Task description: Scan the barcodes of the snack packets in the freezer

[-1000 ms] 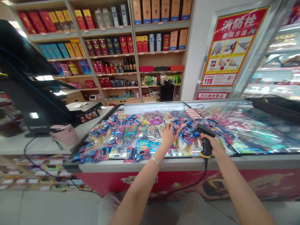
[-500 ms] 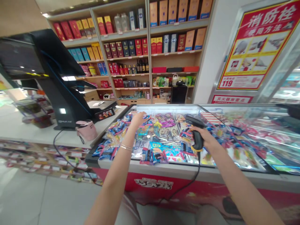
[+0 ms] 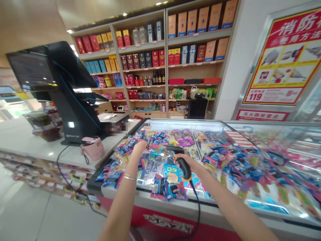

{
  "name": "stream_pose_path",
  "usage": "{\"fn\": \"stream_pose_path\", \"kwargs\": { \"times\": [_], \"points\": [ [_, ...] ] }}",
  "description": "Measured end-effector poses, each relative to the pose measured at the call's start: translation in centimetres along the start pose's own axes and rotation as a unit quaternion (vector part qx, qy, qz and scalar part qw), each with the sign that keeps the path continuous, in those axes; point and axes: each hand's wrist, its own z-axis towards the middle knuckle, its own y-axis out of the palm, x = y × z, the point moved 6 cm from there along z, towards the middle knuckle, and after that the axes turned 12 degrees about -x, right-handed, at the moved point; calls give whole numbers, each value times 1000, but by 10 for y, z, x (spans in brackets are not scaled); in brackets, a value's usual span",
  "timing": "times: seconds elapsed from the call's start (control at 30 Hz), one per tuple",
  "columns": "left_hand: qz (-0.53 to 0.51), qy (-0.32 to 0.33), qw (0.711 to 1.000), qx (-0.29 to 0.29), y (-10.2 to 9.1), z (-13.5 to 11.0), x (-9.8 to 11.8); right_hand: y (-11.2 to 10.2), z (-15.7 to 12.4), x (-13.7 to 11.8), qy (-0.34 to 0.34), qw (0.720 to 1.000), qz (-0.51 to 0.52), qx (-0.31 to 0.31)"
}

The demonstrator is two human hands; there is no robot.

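Note:
My right hand [image 3: 187, 160] is wrapped round the grip of a black barcode scanner [image 3: 184, 166], whose head points left toward my left hand. My left hand [image 3: 141, 147] is closed with its fingertips together, just left of the scanner head. Something small and dark shows at those fingertips, too small to name. Beneath both hands, blue and pink snack packets [image 3: 126, 146] lie strewn over the glass top of a chest freezer [image 3: 160, 207]. A few dark blue packets [image 3: 160, 187] rest by its front edge. More packets [image 3: 234, 164] are heaped to the right.
The scanner's cable [image 3: 199, 209] hangs down the freezer front. On the left counter [image 3: 72, 159] stand a black checkout terminal [image 3: 75, 100], a pink pouch [image 3: 92, 149] and stacked containers [image 3: 47, 124]. Shelves of boxes [image 3: 145, 60] line the back wall.
The scanner has moved left in my right hand, from over the right side of the packets to near my left hand. My left hand has drawn nearer, and the view has shifted.

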Motion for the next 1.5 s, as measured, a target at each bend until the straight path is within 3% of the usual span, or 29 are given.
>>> {"fn": "stream_pose_path", "kwargs": {
  "times": [0.1,0.23,0.4,0.53,0.8,1.1,1.5],
  "points": [
    [-139,57,988,-33,8,13,18,-3,-5,5,0,1000,9,-1],
    [-410,75,909,4,28,21,31,-5,-17,-5,-15,999,27,27],
    [-507,84,858,-26,58,20,36,-7,-24,-13,-16,996,21,85],
    [-558,102,822,-46,63,17,40,-8,-21,-13,-43,994,18,95],
    [-457,207,851,-152,64,5,70,-12,-26,-17,-59,990,4,131],
    [-346,219,898,-162,61,-1,76,-14,-25,-18,-75,989,-16,124],
    [-366,203,894,-158,65,4,71,-13,-26,-20,-74,990,-22,120]
  ]
}}
